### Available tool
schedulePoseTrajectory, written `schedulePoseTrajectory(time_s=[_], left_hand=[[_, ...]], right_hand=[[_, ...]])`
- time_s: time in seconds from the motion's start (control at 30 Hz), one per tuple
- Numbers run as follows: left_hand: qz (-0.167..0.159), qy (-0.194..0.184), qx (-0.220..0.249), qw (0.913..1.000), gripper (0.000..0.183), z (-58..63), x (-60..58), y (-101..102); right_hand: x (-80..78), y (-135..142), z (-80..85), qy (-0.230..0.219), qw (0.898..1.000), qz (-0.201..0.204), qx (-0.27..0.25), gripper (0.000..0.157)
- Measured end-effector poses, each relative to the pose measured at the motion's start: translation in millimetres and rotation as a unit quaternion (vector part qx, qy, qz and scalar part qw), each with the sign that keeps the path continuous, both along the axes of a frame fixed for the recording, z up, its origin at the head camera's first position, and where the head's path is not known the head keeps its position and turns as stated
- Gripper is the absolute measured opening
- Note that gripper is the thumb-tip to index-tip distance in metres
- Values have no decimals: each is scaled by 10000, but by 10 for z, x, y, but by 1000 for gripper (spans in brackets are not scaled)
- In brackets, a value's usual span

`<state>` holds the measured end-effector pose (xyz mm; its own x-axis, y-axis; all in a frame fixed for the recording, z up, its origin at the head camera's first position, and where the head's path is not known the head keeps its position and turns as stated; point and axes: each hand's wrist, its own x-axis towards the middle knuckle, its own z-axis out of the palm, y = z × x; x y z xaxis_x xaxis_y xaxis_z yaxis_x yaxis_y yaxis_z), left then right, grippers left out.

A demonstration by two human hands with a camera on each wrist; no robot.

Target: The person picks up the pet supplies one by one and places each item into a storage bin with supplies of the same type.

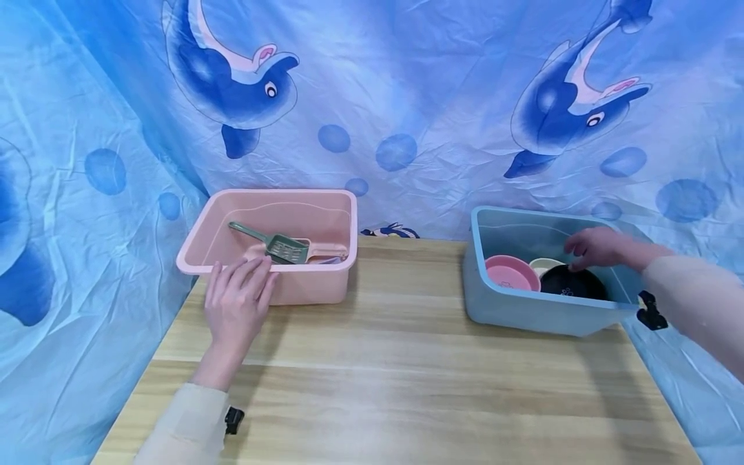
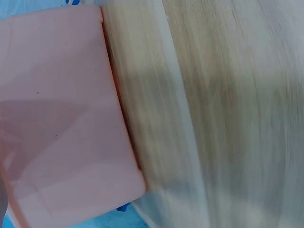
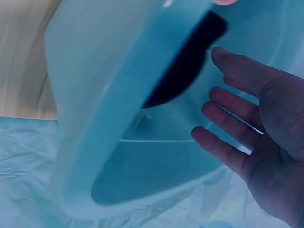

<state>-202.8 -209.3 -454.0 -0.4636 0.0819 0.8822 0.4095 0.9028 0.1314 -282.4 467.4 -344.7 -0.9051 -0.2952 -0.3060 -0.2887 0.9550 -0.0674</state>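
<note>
My left hand [image 1: 237, 309] rests its fairly straight fingers on the front rim of a pink bin [image 1: 314, 287]. Inside that bin lie a green slotted scoop [image 1: 287, 249] and a pink scoop [image 1: 328, 250], partly hidden. My right hand [image 1: 601, 247] reaches into a blue bin [image 1: 523, 313], just above a black bowl [image 1: 572, 282] with a pale print. In the right wrist view its fingers are spread and relaxed, with the thumb tip close to the black bowl [image 3: 190, 66]; whether they touch I cannot tell. A pink bowl [image 1: 511, 272] and a cream bowl [image 1: 543, 265] sit beside it.
Both bins stand towards the back of a wooden table [image 1: 395, 361], pink on the left, blue on the right. A blue dolphin-print curtain [image 1: 430, 84] hangs behind and along the sides. In the left wrist view, the pink bin's outer wall [image 2: 57, 118] fills the left.
</note>
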Motion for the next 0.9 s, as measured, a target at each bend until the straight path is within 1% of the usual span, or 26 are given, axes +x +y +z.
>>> schedulePoseTrajectory(time_s=[0.1,0.2,0.3,0.37,0.43,0.53,0.57,0.63,0.67,0.73,0.77,0.8,0.87,0.9], left_hand=[[-40,-292,-177,9994,31,74,-7,-49],[-113,-630,-448,9969,32,176,-22,-80],[-246,-1010,-750,9918,31,318,-52,-84],[-354,-1321,-927,9863,30,433,-91,-64],[-474,-1763,-1154,9764,26,575,-142,-41],[-579,-2515,-1397,9560,26,803,-235,-41],[-578,-2780,-1489,9472,26,882,-265,-51],[-432,-3313,-1595,9289,30,1032,-323,-87],[-327,-3482,-1659,9220,35,1097,-351,-106],[-120,-3747,-1679,9118,40,1206,-393,-138],[-12,-3849,-1678,9076,41,1247,-409,-151],[93,-3904,-1650,9057,43,1278,-418,-164],[179,-3863,-1637,9075,45,1307,-422,-198],[212,-3900,-1626,9061,46,1311,-417,-218]], right_hand=[[23,-14,97,69,9998,-127,-144,39],[60,-7,215,121,9995,-219,-179,41],[121,7,306,190,9994,-201,-187,44],[203,13,335,286,9992,-209,-192,45],[322,7,346,398,9987,-244,-227,48],[523,-44,335,696,9967,-277,-323,50],[592,-70,329,809,9956,-278,-388,51],[728,-147,318,1025,9934,-297,-429,54],[794,-190,310,1162,9918,-303,-426,56],[924,-263,301,1425,9882,-341,-438,59],[985,-294,294,1546,9863,-373,-432,61],[1038,-321,287,1657,9845,-403,-414,63],[1126,-354,256,1868,9807,-419,-400,67],[1160,-362,236,1919,9795,-447,-410,69]])
